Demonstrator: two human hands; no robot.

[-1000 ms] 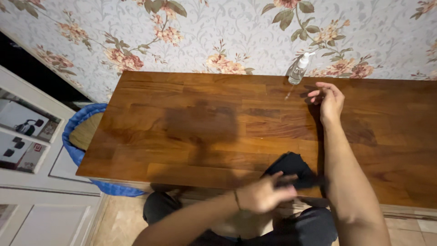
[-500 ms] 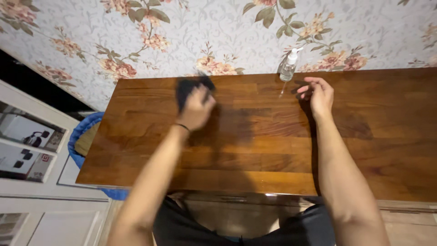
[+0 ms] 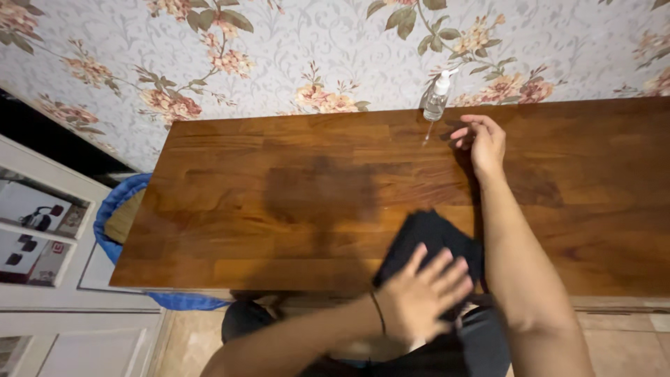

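**Black cloth at the front edge, bottle at the back edge**

The person stands at the front edge of a wooden table (image 3: pixel 293 181). The left hand (image 3: pixel 422 297) lies flat on a black cloth (image 3: pixel 426 241), fingers spread wide and pressing down, not closed round it. The cloth is on the table top near the front edge, approx. in the middle of the edge's length, and its lower part reaches the edge itself. The hand is blurred, so small details of the fingers I cannot tell. A thin dark band sits on the left wrist.

The right hand (image 3: pixel 481 143) is far forward, close to the back edge of the table. It holds nothing; the fingers are loosely curled and half open, w/ the tips just beside a small clear pump bottle (image 3: pixel 436 101). Touching or not, I cannot tell. The bottle stands upright at the back edge, against the flowered wallpaper (image 3: pixel 314 56).

A darker patch shows on the wood, left of the cloth, towards the centre of the top.

Beyond the left edge of the table, lower down, is a blue basket (image 3: pixel 115 209), partly hidden under the table corner. Further left there is a white cabinet (image 3: pixel 42 230) w/ glass panes.
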